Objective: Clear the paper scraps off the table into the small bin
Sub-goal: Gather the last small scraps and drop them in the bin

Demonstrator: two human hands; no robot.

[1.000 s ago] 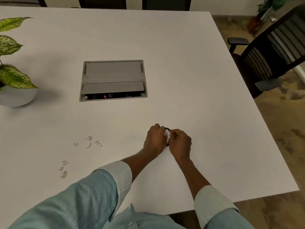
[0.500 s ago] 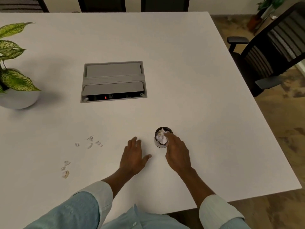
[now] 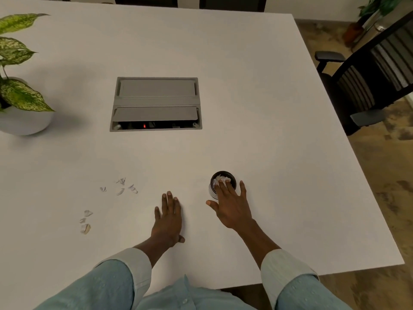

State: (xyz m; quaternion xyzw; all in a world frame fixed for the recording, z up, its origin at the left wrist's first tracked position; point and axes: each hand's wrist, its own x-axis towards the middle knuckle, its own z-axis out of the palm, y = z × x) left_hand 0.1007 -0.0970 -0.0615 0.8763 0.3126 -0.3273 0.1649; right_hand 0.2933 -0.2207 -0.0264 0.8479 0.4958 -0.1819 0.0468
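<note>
The small black bin [image 3: 225, 175] stands on the white table [image 3: 268, 130], with crumpled white paper [image 3: 218, 180] inside it. My right hand [image 3: 231, 205] is spread open over the bin's near side, its fingertips resting on the paper. My left hand [image 3: 168, 217] lies flat and open on the table, left of the bin and holding nothing. Several paper scraps [image 3: 121, 187] lie loose to the left of my left hand. A second group of three scraps [image 3: 85, 221] lies nearer the front left.
A grey cable box [image 3: 155, 104] is sunk into the table's middle, its near flap ajar. A potted plant in a white pot [image 3: 24, 120] stands at the left edge. A black office chair [image 3: 368, 86] stands off the right side.
Both hands were together over the bin with paper. My left hand has drawn back left and down and now lies flat on the table; my right hand has opened over the bin.
</note>
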